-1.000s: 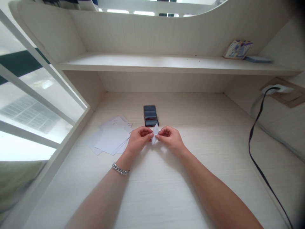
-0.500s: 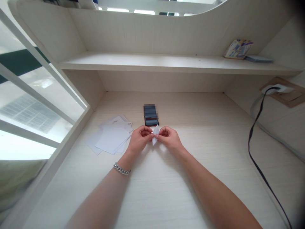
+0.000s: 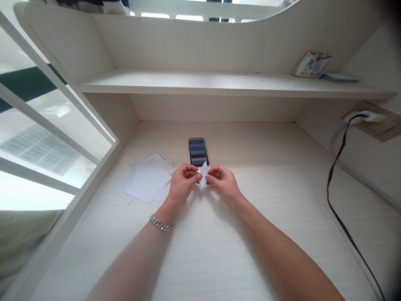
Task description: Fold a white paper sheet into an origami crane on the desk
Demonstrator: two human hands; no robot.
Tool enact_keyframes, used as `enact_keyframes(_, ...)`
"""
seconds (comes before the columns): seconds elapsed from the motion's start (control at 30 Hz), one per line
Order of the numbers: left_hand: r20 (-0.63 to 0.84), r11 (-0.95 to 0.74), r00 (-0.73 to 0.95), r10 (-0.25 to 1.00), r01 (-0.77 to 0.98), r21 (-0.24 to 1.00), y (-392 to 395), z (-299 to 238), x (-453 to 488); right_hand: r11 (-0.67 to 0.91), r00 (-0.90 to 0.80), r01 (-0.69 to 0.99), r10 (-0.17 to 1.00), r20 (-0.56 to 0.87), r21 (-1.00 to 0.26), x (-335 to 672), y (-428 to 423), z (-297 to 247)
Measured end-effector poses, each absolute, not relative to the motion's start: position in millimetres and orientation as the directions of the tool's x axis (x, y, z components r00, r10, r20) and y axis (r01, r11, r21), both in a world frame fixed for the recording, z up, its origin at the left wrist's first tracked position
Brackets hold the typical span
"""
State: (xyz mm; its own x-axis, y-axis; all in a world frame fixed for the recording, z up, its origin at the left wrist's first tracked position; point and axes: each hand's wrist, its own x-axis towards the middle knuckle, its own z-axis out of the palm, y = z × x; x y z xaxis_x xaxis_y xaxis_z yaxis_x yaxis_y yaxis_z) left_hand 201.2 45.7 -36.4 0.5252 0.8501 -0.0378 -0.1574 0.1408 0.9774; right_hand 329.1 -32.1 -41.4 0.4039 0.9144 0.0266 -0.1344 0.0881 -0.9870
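Observation:
A small piece of folded white paper (image 3: 203, 174), pointed at top and bottom, is held between my two hands above the desk. My left hand (image 3: 184, 180) pinches its left side between thumb and fingers. On the other side, my right hand (image 3: 222, 179) grips the right edge the same way. Just beyond the fingertips lies a phone (image 3: 198, 159), its screen partly blurred out. Several loose white sheets of paper (image 3: 148, 179) overlap on the desk to the left of my left hand. A silver chain bracelet (image 3: 161, 223) circles my left wrist.
A shelf (image 3: 200, 81) crosses above the back of the desk (image 3: 250, 251). On it, at the right, stand a colourful packet (image 3: 313, 65) and a flat bluish item (image 3: 340, 78). A black cable (image 3: 332, 167) runs from the wall socket down the right side. White bars (image 3: 40, 117) line the left.
My thumbs have moved slightly apart, so more of the folded paper shows between them. The paper has risen a little; the phone and sheets stay put.

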Motion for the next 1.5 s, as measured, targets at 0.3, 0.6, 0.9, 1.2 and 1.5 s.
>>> enact_keyframes(0.3,-0.032,0.128,0.558,0.829,-0.134,0.983,43.7,-40.8,202.1,0.090,0.476,-0.028,0.877,0.066,-0.996,330.9,-32.2,-41.8)
enact_keyframes(0.6,0.019,0.074,0.495,0.869,-0.167,0.983,44.2,-44.2,203.8,0.103,0.434,-0.118,0.900,0.042,-0.988,328.8,-31.7,-48.0)
enact_keyframes(0.9,0.032,0.070,0.454,0.891,-0.206,0.976,36.4,-36.8,205.6,0.151,0.471,-0.117,0.878,0.079,-0.982,327.2,-30.4,-46.4)
enact_keyframes(1.2,-0.001,0.104,0.503,0.864,-0.177,0.979,41.4,-44.4,204.3,0.127,0.426,-0.100,0.902,0.073,-0.987,327.7,-32.0,-46.4)
enact_keyframes(1.5,-0.008,0.149,0.512,0.859,-0.235,0.960,39.5,-37.2,204.2,0.153,0.457,-0.073,0.884,0.104,-0.985,330.9,-30.5,-45.3)
